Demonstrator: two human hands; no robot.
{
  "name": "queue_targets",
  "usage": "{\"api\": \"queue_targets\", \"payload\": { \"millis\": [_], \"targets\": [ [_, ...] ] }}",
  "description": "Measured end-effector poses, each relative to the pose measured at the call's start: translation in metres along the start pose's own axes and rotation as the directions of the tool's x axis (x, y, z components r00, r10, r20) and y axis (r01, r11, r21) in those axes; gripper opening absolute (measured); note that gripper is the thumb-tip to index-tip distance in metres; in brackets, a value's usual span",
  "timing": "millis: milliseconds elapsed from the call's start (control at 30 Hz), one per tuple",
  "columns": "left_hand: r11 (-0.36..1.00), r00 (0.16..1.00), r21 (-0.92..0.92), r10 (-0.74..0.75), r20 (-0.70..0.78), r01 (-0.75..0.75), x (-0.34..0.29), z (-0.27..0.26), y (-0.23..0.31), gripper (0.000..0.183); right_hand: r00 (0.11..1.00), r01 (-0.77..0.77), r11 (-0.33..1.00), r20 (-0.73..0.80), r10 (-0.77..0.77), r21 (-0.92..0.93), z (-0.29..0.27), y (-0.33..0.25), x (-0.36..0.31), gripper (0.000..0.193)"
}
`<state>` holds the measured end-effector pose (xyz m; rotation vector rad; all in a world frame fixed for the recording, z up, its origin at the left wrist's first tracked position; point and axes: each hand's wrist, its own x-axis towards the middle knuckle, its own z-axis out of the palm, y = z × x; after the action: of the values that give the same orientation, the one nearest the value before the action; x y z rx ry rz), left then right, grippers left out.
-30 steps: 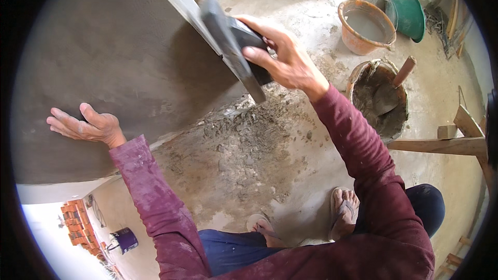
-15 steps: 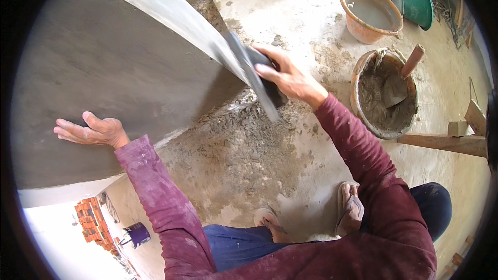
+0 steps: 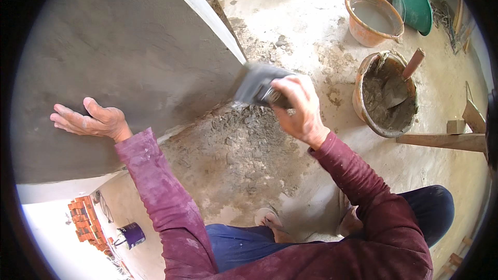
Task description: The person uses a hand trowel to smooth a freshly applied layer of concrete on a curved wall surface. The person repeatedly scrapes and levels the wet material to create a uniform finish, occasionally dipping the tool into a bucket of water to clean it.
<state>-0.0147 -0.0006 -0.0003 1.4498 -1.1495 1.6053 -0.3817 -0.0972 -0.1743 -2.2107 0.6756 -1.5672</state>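
Fingers clenched, the right hand (image 3: 300,105) tilts a float (image 3: 252,84) flatter than moments ago, center frame, apparently shifting work to the gray wall (image 3: 129,46) corner; at left, the left hand (image 3: 96,120) extends, empty.

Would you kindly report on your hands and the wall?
Right hand holding dark float near corner of grey wall, contact unclear. Left hand open, empty. Mortar debris on floor below.

That dark grey float (image 3: 253,84), blurred, sits tilted in the right hand (image 3: 301,109) by the lower end of the wall's (image 3: 114,57) pale edge; I can't tell whether they touch. The wall's broad face is grey plaster, mostly smooth, faintly streaked.
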Motion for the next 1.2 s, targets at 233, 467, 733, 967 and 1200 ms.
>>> {"api": "queue_targets", "payload": {
  "millis": [233, 467, 733, 967, 1200],
  "targets": [
    [1.000, 1.000, -0.020, -0.022, 0.008, 0.022, -0.001, 0.001, -0.006, 0.069, 0.914, 0.406, 0.861, 0.113, -0.391, -0.307, 0.015, -0.004, 0.067, 0.060],
    [0.999, 1.000, -0.041, 0.003, -0.022, -0.004, 0.000, 0.005, -0.003, 0.067, 0.784, 0.474, 0.873, 0.509, -0.357, -0.118, 0.065, 0.004, -0.004, 0.058],
    [0.998, 0.998, 0.005, 0.067, -0.020, -0.067, -0.004, 0.002, -0.021, 0.065, 0.923, 0.380, 0.911, 0.132, -0.362, -0.160, 0.032, -0.007, 0.088, 0.058],
    [0.996, 0.993, -0.058, 0.062, -0.102, -0.068, -0.001, 0.014, -0.012, 0.066, 0.723, 0.463, 0.886, 0.582, -0.372, -0.009, 0.052, -0.008, -0.032, 0.058],
    [0.999, 0.998, -0.045, 0.025, -0.050, -0.027, -0.006, 0.000, -0.021, 0.066, 0.894, 0.442, 0.846, 0.229, -0.386, -0.297, 0.029, -0.033, 0.100, 0.063]
  ]
}}
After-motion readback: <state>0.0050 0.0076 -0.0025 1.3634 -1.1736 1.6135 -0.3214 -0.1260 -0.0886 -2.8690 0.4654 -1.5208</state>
